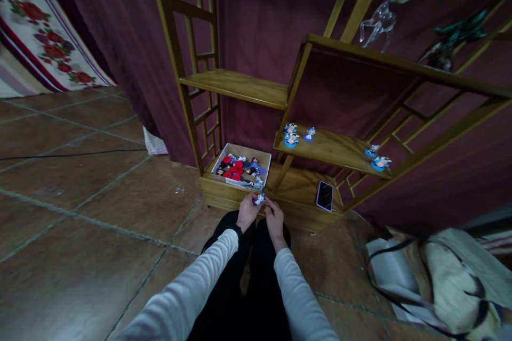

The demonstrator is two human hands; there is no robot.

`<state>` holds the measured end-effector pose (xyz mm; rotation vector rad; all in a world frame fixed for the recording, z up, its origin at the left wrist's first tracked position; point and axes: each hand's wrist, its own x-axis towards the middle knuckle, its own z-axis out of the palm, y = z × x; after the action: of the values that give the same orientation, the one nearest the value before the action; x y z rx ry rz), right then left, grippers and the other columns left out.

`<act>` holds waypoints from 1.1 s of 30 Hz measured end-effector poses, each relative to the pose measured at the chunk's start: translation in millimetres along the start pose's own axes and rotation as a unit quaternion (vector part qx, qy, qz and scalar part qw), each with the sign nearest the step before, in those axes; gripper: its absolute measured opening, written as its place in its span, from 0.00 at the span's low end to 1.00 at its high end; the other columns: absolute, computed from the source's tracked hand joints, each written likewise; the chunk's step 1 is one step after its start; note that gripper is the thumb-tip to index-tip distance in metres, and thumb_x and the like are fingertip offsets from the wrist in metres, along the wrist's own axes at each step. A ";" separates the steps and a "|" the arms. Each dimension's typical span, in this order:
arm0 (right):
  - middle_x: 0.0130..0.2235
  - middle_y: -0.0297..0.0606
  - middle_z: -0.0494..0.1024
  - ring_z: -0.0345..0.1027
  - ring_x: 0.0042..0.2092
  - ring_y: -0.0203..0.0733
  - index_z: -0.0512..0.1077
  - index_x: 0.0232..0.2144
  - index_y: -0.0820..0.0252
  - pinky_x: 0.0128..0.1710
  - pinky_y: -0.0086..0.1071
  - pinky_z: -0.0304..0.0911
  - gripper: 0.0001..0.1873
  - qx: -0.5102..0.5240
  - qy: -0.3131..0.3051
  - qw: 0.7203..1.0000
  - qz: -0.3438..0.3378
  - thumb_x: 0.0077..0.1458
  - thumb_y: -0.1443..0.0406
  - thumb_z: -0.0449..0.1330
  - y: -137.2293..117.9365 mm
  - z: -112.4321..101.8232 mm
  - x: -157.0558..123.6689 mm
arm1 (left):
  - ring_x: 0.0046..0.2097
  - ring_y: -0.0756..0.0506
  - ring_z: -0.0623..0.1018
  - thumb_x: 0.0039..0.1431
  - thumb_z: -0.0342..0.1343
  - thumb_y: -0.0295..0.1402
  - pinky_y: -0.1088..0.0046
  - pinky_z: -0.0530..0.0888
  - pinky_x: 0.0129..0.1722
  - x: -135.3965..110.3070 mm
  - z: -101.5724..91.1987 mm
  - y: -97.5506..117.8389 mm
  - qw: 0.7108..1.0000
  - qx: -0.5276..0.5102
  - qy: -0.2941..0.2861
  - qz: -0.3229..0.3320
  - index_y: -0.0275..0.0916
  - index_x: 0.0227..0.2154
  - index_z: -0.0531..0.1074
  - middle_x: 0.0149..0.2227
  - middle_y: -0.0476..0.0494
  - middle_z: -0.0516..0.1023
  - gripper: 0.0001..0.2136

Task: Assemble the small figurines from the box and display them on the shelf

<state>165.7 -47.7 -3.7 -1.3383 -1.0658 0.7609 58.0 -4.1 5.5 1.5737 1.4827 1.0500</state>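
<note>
A small white-and-purple figurine (260, 199) is between my two hands, just in front of the low shelf. My left hand (247, 212) is closed on its purple base side. The fingers of my right hand (274, 217) are pinched together at its right side; what exactly they grip there is too small to make out. Right behind my hands stands an open cardboard box (262, 164) holding many small figurines and red discs. On the middle shelf (334, 148), several similar figurines are standing, among them a purple-based one (309, 134) and a blue-based one (380, 163).
A phone (325, 195) lies on the bottom shelf at right. Glass deer (380, 21) and a dark green ornament (456, 40) stand on the upper shelf. Bags (448, 277) lie on the tiled floor at right. A dark cable (72, 154) crosses the floor at left.
</note>
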 end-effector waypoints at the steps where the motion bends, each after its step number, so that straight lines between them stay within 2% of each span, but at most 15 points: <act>1: 0.38 0.37 0.77 0.67 0.35 0.39 0.75 0.41 0.56 0.36 0.31 0.65 0.19 -0.004 0.001 1.000 -0.008 0.47 0.67 0.52 -0.5 0.1 -0.1 | 0.32 0.47 0.73 0.42 0.60 0.26 0.73 0.66 0.35 0.0 -0.1 0.5 1.000 0.005 0.001 0.002 0.37 0.28 0.70 0.26 0.48 0.74 0.08; 7: 0.39 0.37 0.77 0.68 0.40 0.39 0.75 0.40 0.57 0.43 0.33 0.63 0.19 -0.051 -0.002 0.997 -0.050 0.47 0.69 0.50 -2.9 0.3 -1.3 | 0.31 0.49 0.73 0.45 0.59 0.29 0.74 0.67 0.34 0.0 0.3 2.3 0.999 0.037 0.004 -0.002 0.36 0.28 0.70 0.26 0.49 0.73 0.06; 12: 0.43 0.38 0.75 0.67 0.43 0.40 0.72 0.46 0.55 0.46 0.34 0.62 0.22 -0.086 0.015 0.994 -0.065 0.49 0.70 0.49 -0.7 0.5 -1.8 | 0.32 0.49 0.73 0.44 0.59 0.25 0.74 0.67 0.35 -1.1 0.6 1.8 0.998 0.065 -0.001 0.017 0.36 0.29 0.70 0.27 0.48 0.72 0.07; 19: 0.47 0.39 0.71 0.65 0.49 0.39 0.70 0.48 0.54 0.52 0.35 0.59 0.24 -0.119 -0.006 0.988 -0.097 0.50 0.72 0.48 2.3 2.8 -2.9 | 0.33 0.48 0.72 0.43 0.59 0.25 0.73 0.67 0.36 -1.5 3.1 -3.7 0.996 0.075 0.006 0.048 0.37 0.29 0.69 0.29 0.47 0.72 0.08; 28: 0.48 0.41 0.69 0.65 0.49 0.39 0.73 0.44 0.53 0.52 0.33 0.60 0.23 -0.173 -0.034 0.975 -0.134 0.49 0.74 0.48 2.3 4.5 -6.3 | 0.34 0.47 0.73 0.46 0.58 0.25 0.71 0.68 0.38 0.9 4.9 -7.7 0.995 0.072 0.022 0.061 0.36 0.29 0.69 0.30 0.46 0.72 0.06; 33: 0.50 0.41 0.67 0.63 0.51 0.40 0.69 0.49 0.53 0.53 0.35 0.58 0.25 -0.182 -0.003 0.975 -0.126 0.50 0.73 0.49 0.8 4.6 -6.9 | 0.34 0.48 0.72 0.44 0.59 0.26 0.72 0.68 0.37 0.0 4.9 -8.9 0.995 0.077 0.016 0.061 0.36 0.30 0.69 0.30 0.46 0.71 0.08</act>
<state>159.1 -52.2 -6.0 -1.4666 -1.3979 0.3915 58.9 -3.3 -4.6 1.7823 1.5374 1.0545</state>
